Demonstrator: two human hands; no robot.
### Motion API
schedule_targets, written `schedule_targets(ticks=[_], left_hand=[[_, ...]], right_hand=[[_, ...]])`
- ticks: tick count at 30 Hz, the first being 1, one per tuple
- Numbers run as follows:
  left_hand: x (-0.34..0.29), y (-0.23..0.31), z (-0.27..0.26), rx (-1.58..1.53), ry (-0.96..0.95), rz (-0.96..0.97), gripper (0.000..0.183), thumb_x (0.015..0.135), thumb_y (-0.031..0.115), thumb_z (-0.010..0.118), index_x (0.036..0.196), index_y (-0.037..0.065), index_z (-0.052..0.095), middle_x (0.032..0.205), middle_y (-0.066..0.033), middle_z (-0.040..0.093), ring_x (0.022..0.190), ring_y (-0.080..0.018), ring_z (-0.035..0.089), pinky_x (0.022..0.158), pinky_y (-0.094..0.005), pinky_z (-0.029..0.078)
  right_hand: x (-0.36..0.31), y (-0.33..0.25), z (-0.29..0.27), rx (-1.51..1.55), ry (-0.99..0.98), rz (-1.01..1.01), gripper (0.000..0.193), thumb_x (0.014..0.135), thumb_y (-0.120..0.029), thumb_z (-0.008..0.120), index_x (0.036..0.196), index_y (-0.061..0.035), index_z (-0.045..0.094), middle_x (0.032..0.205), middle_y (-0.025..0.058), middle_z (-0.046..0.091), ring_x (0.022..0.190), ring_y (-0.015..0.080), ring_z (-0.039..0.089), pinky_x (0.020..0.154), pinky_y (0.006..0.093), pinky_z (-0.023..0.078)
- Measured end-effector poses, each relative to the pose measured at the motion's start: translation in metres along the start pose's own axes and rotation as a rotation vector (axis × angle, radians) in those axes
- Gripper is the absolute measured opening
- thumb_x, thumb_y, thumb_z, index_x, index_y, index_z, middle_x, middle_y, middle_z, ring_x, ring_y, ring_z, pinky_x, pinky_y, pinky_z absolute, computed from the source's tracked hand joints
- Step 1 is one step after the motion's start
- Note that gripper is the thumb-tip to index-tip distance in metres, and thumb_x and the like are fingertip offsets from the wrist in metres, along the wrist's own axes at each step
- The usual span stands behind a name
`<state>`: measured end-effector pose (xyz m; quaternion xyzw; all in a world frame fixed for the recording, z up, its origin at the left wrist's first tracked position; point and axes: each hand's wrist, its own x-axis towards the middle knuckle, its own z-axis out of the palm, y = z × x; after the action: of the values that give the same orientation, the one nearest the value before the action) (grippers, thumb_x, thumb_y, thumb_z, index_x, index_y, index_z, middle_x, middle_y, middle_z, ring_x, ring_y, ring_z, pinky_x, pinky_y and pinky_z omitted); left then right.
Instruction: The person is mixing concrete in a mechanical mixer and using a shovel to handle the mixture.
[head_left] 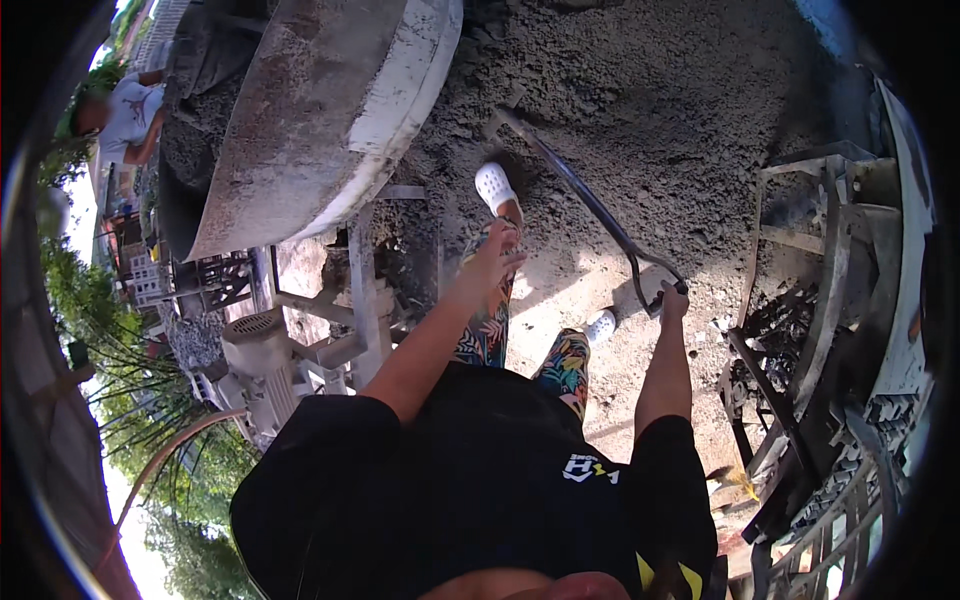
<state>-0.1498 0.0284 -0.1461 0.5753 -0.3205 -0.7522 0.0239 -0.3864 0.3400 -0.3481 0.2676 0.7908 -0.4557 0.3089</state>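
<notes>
My right hand is closed round the D-shaped grip of a shovel. Its dark shaft slants up and to the left, and its far end rests in a heap of dark grey gravelly mix; the blade is mostly hidden there. In front of my patterned trouser leg, my left hand is held in the air with its fingers apart and nothing in it. It is away from the shovel's shaft. A white clog on one of my feet stands at the edge of the heap.
A large, crusted mixing drum rises at the left on a metal frame, with a motor below. Metal frames and dark scrap stand at the right. Another person is beyond the drum at far left.
</notes>
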Motion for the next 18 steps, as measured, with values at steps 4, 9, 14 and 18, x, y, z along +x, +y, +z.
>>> schedule_targets(ticks=[4,9,14,18], left_hand=[[-0.04,0.005,-0.027,0.006,-0.031,-0.05,0.06,0.092,0.056,0.042,0.119,0.004,0.051,0.123,-0.0108,0.048,0.112,-0.0326,0.052,0.095,-0.0444,0.038],[0.034,0.004,-0.073,-0.141,-0.004,-0.193,0.068,0.087,0.059,0.046,0.12,0.0,0.05,0.116,-0.0137,0.055,0.107,-0.0316,0.056,0.096,-0.0391,0.042],[0.173,0.016,-0.061,-0.195,0.197,-0.275,0.094,0.082,0.071,0.044,0.137,-0.004,0.033,0.128,-0.0173,0.046,0.111,-0.0343,0.051,0.098,-0.0481,0.037],[0.254,0.052,-0.061,-0.838,0.038,-0.178,0.113,0.071,0.088,0.017,0.131,-0.005,0.04,0.117,-0.0228,0.056,0.103,-0.0359,0.055,0.093,-0.0489,0.041]], right_hand=[[-0.011,0.021,0.03,-0.107,0.222,0.058,0.023,0.064,-0.019,0.071,0.068,0.002,0.063,0.06,0.0105,0.062,0.05,0.0214,0.061,0.047,0.0342,0.048],[-0.1,-0.014,0.02,0.159,0.129,0.113,0.018,0.07,-0.009,0.067,0.061,-0.0038,0.053,0.052,0.0068,0.054,0.041,0.0168,0.051,0.04,0.0318,0.04],[-0.223,-0.09,0.035,0.253,0.086,0.077,0.017,0.076,-0.004,0.064,0.069,-0.0052,0.048,0.05,0.0043,0.047,0.038,0.0135,0.045,0.037,0.0283,0.035],[-0.314,-0.119,0.054,0.111,0.055,0.06,0.016,0.081,-0.007,0.064,0.071,-0.0039,0.052,0.053,0.0035,0.05,0.041,0.0105,0.047,0.038,0.025,0.035]])
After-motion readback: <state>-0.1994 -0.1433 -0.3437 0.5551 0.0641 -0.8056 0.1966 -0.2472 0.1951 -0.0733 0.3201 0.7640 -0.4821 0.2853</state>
